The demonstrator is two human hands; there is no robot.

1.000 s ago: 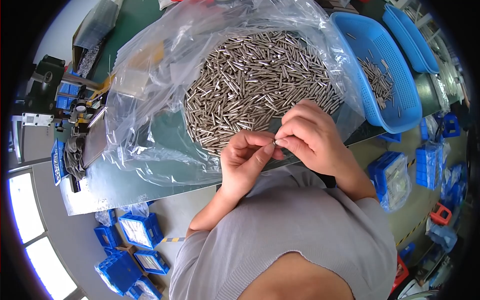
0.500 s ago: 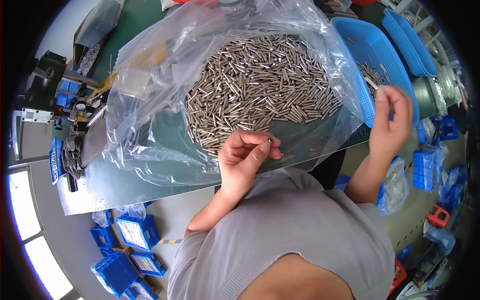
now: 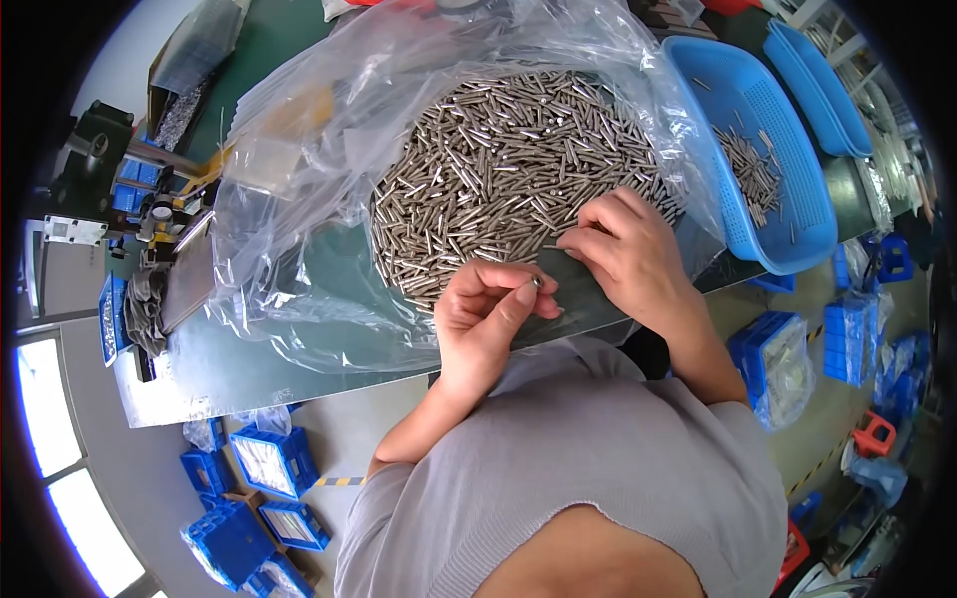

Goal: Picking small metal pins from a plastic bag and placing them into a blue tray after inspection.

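Observation:
A broad heap of slim, pointed metal pins [image 3: 488, 159] lies on clear plastic sheeting. At its near edge my left hand [image 3: 483, 317] is closed in a pinch, thumb against forefinger, on a small round metal piece with a dark hole in its end [image 3: 537, 282]. The rest of that piece is hidden by the fingers. My right hand [image 3: 636, 257] hangs over the near right edge of the heap, fingertips pressed together on a thin metal pin [image 3: 551, 247]; its tip sticks out to the left, toward my left hand.
To the right stands a blue perforated basket [image 3: 797, 224] with a smaller pile of pins [image 3: 750, 177] in it. Another blue basket [image 3: 817, 90] is beyond it. Crumpled clear plastic [image 3: 289, 209] spreads over the green table [image 3: 239, 384]. Metal equipment [image 3: 100, 159] stands at the left.
My right hand has come back left from the blue basket to the near edge of the heap; the pin it held over the basket is gone from it. My left hand has stayed put.

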